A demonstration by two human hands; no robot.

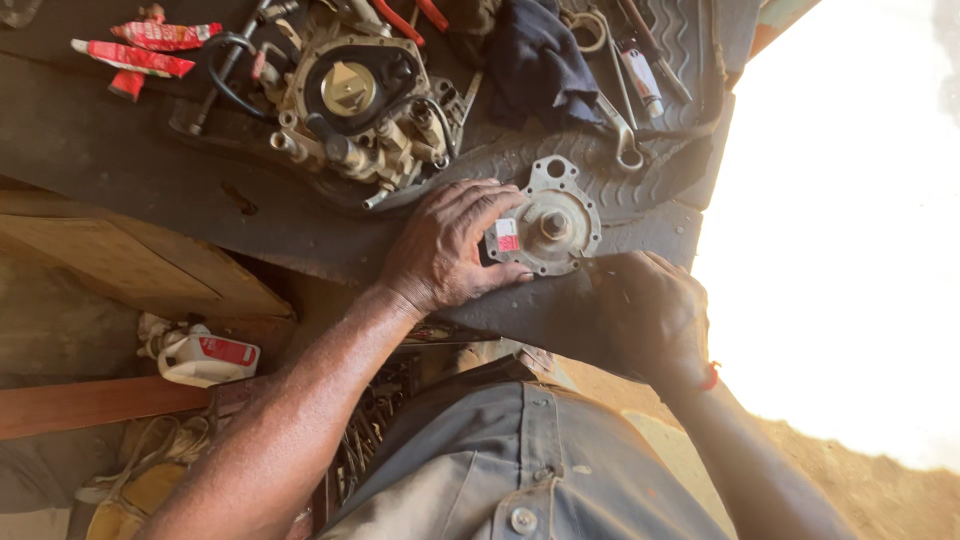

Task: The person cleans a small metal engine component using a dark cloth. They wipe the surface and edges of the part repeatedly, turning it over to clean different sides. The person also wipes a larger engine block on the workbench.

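A round metal flange part (550, 228), with a hub bolt at its centre and a small red-and-white sticker on its rim, is held flat on the black rubber mat (640, 190) near the bench's front edge. It is separate from the larger carburettor-like assembly (355, 100) behind it, so the part is judged to be off and not yet refitted (nothing shows fasteners being worked). The left hand (445, 250) is pressed against the part's side, fingers spread and curled on its rim. The right hand (650, 315) rests just beside it at the mat's edge; whether its fingers grip anything cannot be told. Spanners (625, 135), a dark cloth (535, 60) and red tubes (140, 55) crowd the back; open room lies only along the front edge.
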